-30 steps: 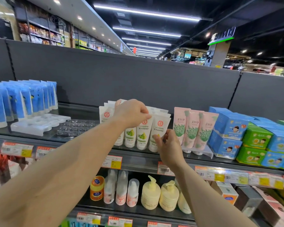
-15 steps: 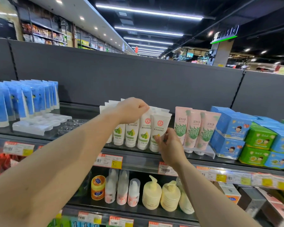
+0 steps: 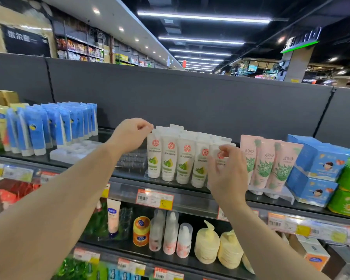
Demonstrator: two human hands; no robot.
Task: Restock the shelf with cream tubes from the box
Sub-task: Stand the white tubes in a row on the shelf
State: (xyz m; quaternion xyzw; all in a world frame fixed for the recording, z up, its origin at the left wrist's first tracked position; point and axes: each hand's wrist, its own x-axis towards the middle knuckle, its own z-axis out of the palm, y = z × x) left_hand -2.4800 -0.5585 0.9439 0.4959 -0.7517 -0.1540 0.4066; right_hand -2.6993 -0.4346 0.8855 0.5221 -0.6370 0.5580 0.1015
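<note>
Now both hands work at the row of white cream tubes [image 3: 170, 158] on the top shelf [image 3: 190, 186]. The left hand [image 3: 130, 134], fingers curled, pinches the top seal of the leftmost tube; the right hand [image 3: 225, 174], fingers loosely spread, touches the rightmost one. Since a second ago the row has been fanned out: five front tubes now stand side by side, more behind, so facing seems nearly finished. Three pink aloe tubes [image 3: 269, 164] stand just right, blue tubes [image 3: 49, 126] well left. No box is visible.
</note>
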